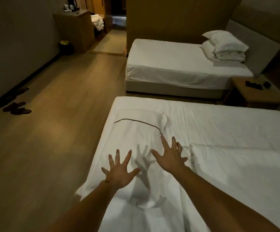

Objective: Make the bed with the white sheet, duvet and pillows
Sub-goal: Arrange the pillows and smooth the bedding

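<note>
Two bare hands reach out over the near bed, both with fingers spread wide and straight, gripping nothing. From the head view, the left hand is just inside the bed's left edge, palm down over the white duvet; whether it presses the cloth or floats just above it I cannot tell. The right hand is beside it toward the middle of the bed, its fingertips close to the end of a thin dark line that curves across the duvet toward the bed's far left corner. Dark shadows of both hands fall on the wrinkled cloth between them. The duvet is rumpled on the left part of the bed, with one corner hanging past the left edge near the left forearm. A smoother white sheet covers the right part of the bed.

A second bed stands beyond, well apart, covered in white, with two white pillows stacked at its head end against a grey headboard. A wooden nightstand sits between the two beds at the right. Dark slippers lie on the wooden floor near the left wall, and a cabinet with a kettle stands at the far left.
</note>
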Demonstrator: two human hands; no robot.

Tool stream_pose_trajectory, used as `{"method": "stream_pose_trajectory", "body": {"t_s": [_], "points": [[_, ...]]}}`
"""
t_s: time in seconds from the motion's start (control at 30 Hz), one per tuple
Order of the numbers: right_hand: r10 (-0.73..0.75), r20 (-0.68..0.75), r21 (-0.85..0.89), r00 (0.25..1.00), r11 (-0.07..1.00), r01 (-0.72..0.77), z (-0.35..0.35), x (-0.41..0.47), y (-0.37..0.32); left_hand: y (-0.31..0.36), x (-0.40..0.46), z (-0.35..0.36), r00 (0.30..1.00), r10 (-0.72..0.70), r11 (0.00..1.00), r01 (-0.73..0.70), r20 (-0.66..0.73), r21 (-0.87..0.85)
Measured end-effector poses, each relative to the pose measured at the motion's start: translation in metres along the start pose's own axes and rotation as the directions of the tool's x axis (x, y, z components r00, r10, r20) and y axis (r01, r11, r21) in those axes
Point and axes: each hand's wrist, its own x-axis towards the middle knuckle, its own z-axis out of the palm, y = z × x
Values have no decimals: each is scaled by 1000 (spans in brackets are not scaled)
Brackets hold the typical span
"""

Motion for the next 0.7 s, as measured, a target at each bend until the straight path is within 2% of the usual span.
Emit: {"method": "stream_pose_trajectory", "body": {"t_s": [0.23, 0.53, 0.7], "points": [[136, -83, 30, 987, 991, -134, -36, -30, 77, 77, -4, 32, 986, 141, 989, -136, 88, -60], [295, -147, 98, 944, 954, -283, -83, -104, 225, 202, -59, 102, 926, 361, 928, -345, 110, -141], [333, -148, 152, 931, 938, -312, -106, -151, 321, 277, -111, 157, 922, 365, 931, -363, 129, -38]]}}
